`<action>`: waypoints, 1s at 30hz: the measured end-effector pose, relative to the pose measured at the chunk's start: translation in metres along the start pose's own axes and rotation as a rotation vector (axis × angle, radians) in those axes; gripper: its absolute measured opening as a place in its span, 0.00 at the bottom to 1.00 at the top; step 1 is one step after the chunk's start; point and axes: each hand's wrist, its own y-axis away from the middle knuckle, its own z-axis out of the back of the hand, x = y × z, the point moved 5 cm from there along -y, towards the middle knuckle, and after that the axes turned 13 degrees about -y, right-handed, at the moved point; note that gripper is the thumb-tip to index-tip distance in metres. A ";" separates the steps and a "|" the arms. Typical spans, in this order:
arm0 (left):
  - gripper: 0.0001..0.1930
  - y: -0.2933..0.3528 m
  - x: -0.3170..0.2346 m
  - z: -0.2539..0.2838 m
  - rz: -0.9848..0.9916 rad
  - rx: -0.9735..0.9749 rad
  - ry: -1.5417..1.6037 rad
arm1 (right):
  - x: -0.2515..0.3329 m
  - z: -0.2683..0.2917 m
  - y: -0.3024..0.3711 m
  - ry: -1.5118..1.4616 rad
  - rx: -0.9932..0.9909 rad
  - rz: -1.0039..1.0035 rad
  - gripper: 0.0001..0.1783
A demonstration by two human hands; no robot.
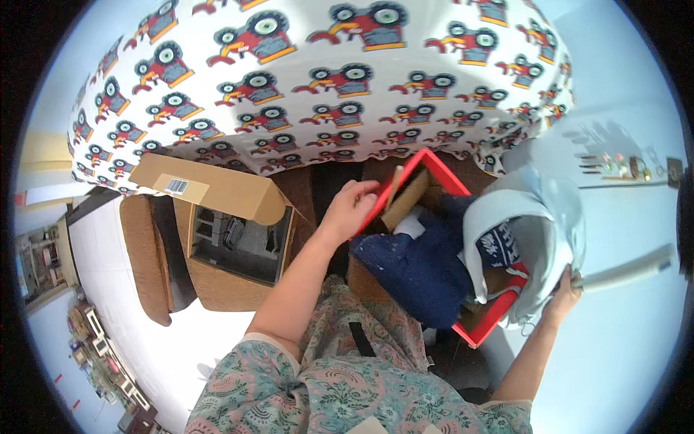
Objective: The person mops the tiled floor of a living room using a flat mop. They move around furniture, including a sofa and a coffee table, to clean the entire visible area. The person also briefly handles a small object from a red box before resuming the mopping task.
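A red-edged box (497, 316) sits tilted in front of my body, its inside brown and partly filled. My left hand (352, 210) is closed over the box's left rim, with the fingertips bent at the edge. Dark navy cloth (416, 271) spills over the near side of the box. Over its right part lies a light grey cloth item (553, 224) with a curved band, a cord and a navy printed patch; its exact kind is unclear. My right hand (562, 296) grips the outer edge of this grey cloth, its fingers partly hidden.
To the left, an opened brown carton (246, 199) with a grey compartmented interior rests on a brown seat (231, 296). A tractor-printed cloth (325, 94) hangs across the far side. At right stands a pale blue wall (622, 239) with a hook rack (614, 168).
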 end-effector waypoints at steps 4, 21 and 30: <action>0.15 -0.003 -0.040 -0.014 -0.009 0.286 -0.699 | 0.000 0.006 0.002 -0.074 0.020 0.051 0.10; 0.11 -0.025 -0.148 -0.103 -0.510 0.519 -0.912 | -0.002 0.167 0.000 -0.207 -0.087 0.083 0.07; 0.12 -0.071 -0.165 -0.112 -0.485 -0.130 -0.417 | -0.005 0.123 0.002 -0.123 0.000 0.073 0.09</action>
